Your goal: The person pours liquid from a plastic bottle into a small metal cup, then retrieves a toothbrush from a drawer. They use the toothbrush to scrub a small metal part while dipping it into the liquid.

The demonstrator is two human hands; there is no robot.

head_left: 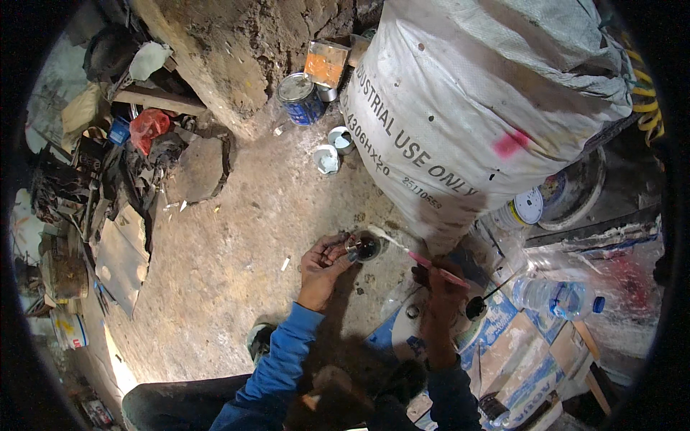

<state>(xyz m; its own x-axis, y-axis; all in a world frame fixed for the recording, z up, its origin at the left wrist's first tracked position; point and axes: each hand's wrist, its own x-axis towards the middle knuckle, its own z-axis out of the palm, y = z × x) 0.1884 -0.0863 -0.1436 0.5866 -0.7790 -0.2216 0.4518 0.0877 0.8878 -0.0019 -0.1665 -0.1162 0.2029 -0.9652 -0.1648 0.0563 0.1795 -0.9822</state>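
My left hand (pixel 321 267) is closed on a small round metal part (pixel 365 246), dark and hollow inside, held above the floor. To the right, my right hand (pixel 440 289) is wrapped round a slim brush (pixel 417 257), pink along the handle and whitish toward its far end. The pale end points up and left, reaching to the rim of the round part; I cannot tell whether they touch. Much of my right hand lies in shadow. Just right of it is a small black round thing (pixel 475 308) with a thin dark rod.
A big white woven sack (pixel 460 93) bulges at the upper right. Beyond my hands stand a blue paint can (pixel 300 100) and two small cups (pixel 326 159). A clear water bottle (pixel 557 298) lies right, near flattened cardboard (pixel 514 352). Scrap and a red bag (pixel 149 129) are heaped left.
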